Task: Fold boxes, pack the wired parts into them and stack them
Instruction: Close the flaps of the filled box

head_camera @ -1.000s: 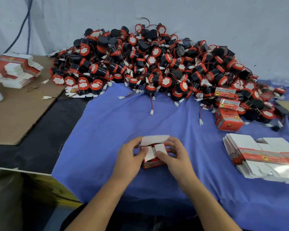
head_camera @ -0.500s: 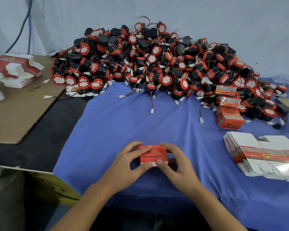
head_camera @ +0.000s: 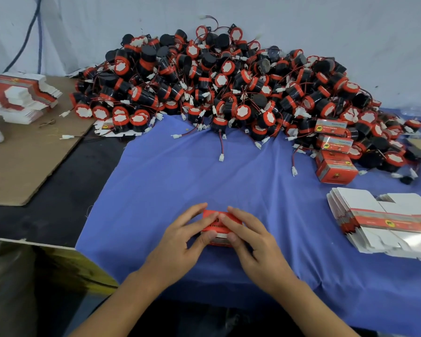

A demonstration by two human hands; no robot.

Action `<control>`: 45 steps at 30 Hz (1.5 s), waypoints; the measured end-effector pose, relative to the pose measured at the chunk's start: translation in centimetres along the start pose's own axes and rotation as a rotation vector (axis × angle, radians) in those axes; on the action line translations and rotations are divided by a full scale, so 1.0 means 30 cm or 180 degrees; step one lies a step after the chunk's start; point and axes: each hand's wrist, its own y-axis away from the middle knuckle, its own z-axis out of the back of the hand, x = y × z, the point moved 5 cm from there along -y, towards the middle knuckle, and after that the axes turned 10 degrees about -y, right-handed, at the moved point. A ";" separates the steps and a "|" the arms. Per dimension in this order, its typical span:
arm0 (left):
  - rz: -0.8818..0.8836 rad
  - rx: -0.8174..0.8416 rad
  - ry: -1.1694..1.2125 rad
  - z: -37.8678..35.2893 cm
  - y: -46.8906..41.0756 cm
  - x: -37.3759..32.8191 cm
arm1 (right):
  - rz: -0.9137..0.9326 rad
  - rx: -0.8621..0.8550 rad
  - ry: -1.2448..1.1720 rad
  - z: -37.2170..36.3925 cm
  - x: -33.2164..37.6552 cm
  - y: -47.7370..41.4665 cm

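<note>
A small red box [head_camera: 220,226] lies on the blue cloth [head_camera: 204,176] near the table's front. My left hand [head_camera: 180,242] holds its left side, fingers over the top and thumb on the near face. My right hand [head_camera: 250,242] holds the right side the same way. A large heap of black-and-red wired parts [head_camera: 229,86] fills the back of the table. Several closed red boxes [head_camera: 336,154] are stacked at the heap's right end. A pile of flat unfolded boxes [head_camera: 384,222] lies at the right.
A second pile of flat boxes [head_camera: 20,96] rests on a brown cardboard sheet [head_camera: 22,161] at the left. Black table surface [head_camera: 66,190] shows between cardboard and cloth. A white wall with a dark cable [head_camera: 32,32] stands behind.
The box's white flaps stood open a second ago; now they are shut and the box lies with its red face up. Both hands have closed in over it.
</note>
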 end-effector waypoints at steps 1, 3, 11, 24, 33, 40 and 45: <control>-0.0025 0.0060 -0.0106 0.001 0.005 -0.007 | 0.0056 0.0063 0.0030 -0.004 0.001 0.005; -0.0178 0.0114 -0.0460 0.008 0.013 -0.027 | 0.0098 0.0066 0.0045 -0.003 0.001 0.010; -0.0641 -0.0150 -0.1761 0.043 0.027 -0.072 | 0.0564 0.0050 0.0757 -0.020 0.022 0.021; -0.0708 -0.0076 -0.1145 -0.010 0.031 -0.042 | 0.0574 0.0408 0.1177 -0.008 -0.019 0.044; 0.1190 -0.0975 0.1142 -0.033 -0.021 -0.088 | -0.0701 -0.1085 -0.0493 0.085 -0.024 0.031; 0.0774 -0.0870 0.1210 -0.088 -0.268 -0.298 | -0.0980 -0.1594 -0.0462 0.290 0.013 -0.027; 0.0209 -0.0159 0.1358 -0.215 -0.524 -0.484 | -0.1283 -0.1708 0.0130 0.548 -0.035 -0.104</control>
